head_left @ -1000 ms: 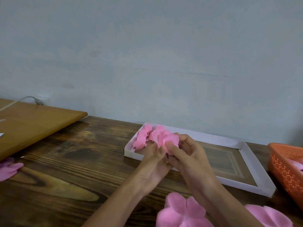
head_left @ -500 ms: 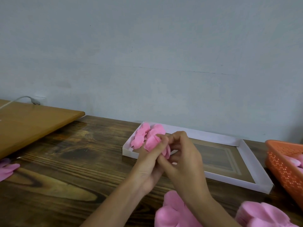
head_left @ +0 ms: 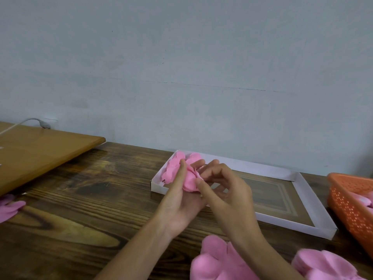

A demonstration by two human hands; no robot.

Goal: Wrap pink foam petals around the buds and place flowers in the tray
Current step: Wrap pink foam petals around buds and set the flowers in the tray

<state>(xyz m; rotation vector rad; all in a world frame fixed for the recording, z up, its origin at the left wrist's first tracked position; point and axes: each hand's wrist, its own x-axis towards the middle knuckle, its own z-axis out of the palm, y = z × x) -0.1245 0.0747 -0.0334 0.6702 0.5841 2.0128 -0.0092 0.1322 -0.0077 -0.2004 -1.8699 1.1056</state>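
Note:
My left hand (head_left: pixel 181 201) holds a pink foam flower (head_left: pixel 190 181) above the near left corner of the white tray (head_left: pixel 298 221), thumb pressed against its petals. My right hand (head_left: pixel 228 195) pinches the flower's right edge between thumb and forefinger. Behind my fingers, another pink flower (head_left: pixel 173 168) lies in the tray's left corner. The bud inside the held flower is hidden.
Stacks of pink foam petals (head_left: pixel 220 259) lie on the dark wooden table (head_left: pixel 80 219) at the bottom edge, more (head_left: pixel 327 265) to their right. An orange basket (head_left: pixel 351 207) with pink pieces stands at the right. A light wooden board (head_left: pixel 40 156) and a loose petal (head_left: pixel 10 209) are at the left.
Both hands have stayed over the tray corner; the fingers have shifted around the flower, and the right hand now pinches its right edge lower down.

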